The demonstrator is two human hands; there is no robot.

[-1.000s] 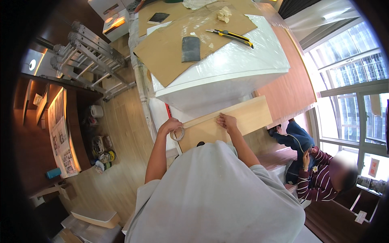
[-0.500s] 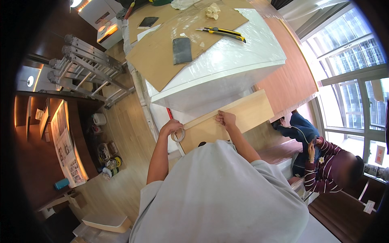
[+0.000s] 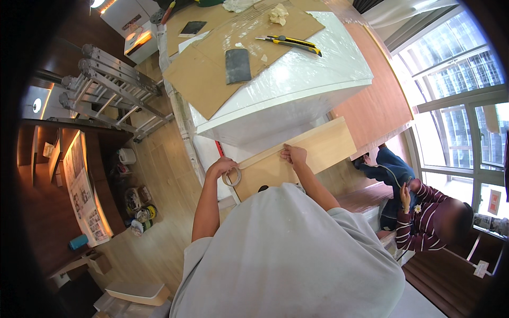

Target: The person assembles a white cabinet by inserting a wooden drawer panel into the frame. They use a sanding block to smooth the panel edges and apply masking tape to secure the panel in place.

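A pale wooden board [image 3: 328,147] lies crosswise in front of me, with a lighter strip along its far edge that looks like masking tape. My left hand [image 3: 222,166] is closed on a roll of masking tape [image 3: 239,176] at the board's left end. At the middle of the same strip, my right hand [image 3: 294,155] has its fingers curled and pressed together. Whatever sits between those fingertips is too small to make out. Just beyond my left hand, a narrow red thing [image 3: 219,148] shows.
Beyond the board stands a plastic-wrapped white cabinet [image 3: 339,58] bearing cardboard [image 3: 196,85], a black-and-yellow utility knife [image 3: 291,42] and a dark sanding sheet [image 3: 238,66]. A folded ladder [image 3: 119,87] stands at left. At right, a person [image 3: 424,212] sits near the windows.
Both hands keep nearly the same places on the board and the tape roll. The whole view has shifted very slightly.
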